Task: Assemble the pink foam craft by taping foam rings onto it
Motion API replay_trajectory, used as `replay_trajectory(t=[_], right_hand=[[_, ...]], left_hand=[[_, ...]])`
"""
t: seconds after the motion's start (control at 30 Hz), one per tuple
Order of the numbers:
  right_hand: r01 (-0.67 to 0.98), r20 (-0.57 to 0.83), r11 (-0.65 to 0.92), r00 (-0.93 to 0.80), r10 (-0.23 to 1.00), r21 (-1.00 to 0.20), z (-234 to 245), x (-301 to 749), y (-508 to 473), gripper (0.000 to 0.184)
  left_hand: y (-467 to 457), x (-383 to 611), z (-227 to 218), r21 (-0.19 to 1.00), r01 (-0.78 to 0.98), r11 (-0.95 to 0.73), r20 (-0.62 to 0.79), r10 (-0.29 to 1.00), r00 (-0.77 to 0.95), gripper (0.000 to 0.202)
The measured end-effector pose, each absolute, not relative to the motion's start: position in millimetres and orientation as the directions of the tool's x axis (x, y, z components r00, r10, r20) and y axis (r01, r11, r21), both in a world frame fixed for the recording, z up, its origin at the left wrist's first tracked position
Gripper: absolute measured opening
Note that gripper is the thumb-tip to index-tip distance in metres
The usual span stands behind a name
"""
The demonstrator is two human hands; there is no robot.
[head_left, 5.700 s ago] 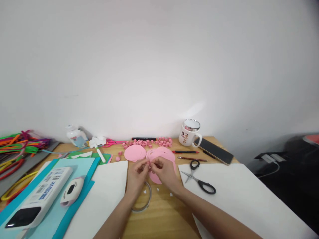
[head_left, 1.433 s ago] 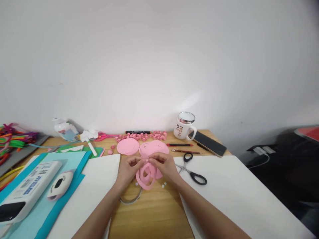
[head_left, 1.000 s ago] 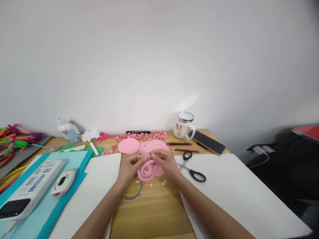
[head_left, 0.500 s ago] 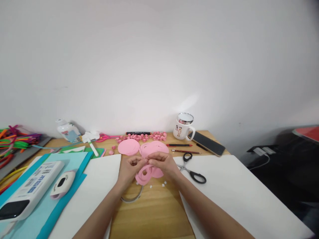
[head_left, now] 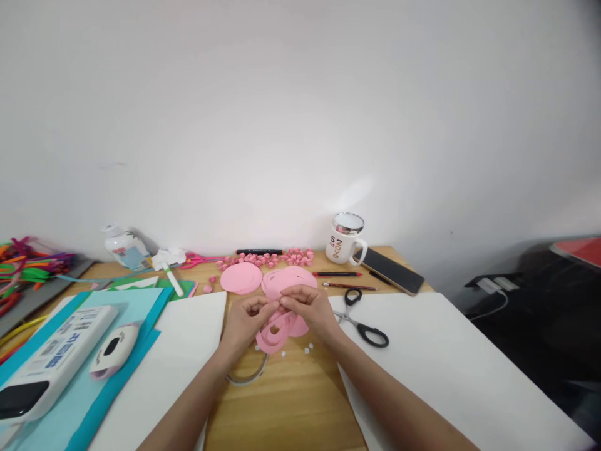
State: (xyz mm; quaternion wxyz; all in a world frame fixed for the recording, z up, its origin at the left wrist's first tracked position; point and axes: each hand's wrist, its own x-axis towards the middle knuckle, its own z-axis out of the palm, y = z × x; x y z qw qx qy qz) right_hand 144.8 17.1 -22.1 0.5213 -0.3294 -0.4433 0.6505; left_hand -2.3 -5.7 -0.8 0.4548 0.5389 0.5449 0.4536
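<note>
My left hand and my right hand meet over the wooden table, fingertips pinched together on a pink paper spiral strip that hangs in loops below them. Pink paper circles lie just behind the hands. A row of small rolled pink paper pieces sits further back near the wall. Black scissors lie right of my right hand.
White sheets flank the hands. Left: blue paper, a white device, a small white-pink gadget, pipe cleaners, a glue bottle. Back right: a mug, a phone, pencils. A tape ring lies under my left wrist.
The pink spiral has hung in changing loops between my fingers over the last second, and the hands have turned it slightly. Earlier the hands pinched a smaller pink piece with no loops showing.
</note>
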Motion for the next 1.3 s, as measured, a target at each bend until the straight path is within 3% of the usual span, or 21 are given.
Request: replay_trajectory(t=[0.2, 0.83, 1.1, 1.3], right_hand=[[-0.386, 0.024, -0.07, -0.232, 0.972, -0.92, -22.6, 145.0, 18.1, 0.026], [-0.311, -0.002, -0.05, -0.151, 0.989, -0.949, -24.2, 146.5, 18.5, 0.035], [-0.323, 0.007, -0.093, -0.295, 0.956, -0.942, -21.9, 148.9, 19.0, 0.036], [-0.31, -0.004, -0.103, -0.305, 0.952, -0.945, -23.7, 150.6, 20.0, 0.042]], left_hand=[[-4.7, -2.5, -2.6, 0.983, 0.181, -0.033, 0.037, 0.999, -0.019, 0.025], [-5.0, -2.9, -7.3, 0.985, 0.171, 0.032, -0.042, 0.998, 0.054, 0.028], [-2.7, -5.1, -2.9, 0.99, 0.136, 0.04, -0.039, 0.999, -0.006, 0.026], [-3.9, -3.5, -1.6, 0.991, 0.122, 0.05, -0.053, 0.998, 0.025, 0.024]])
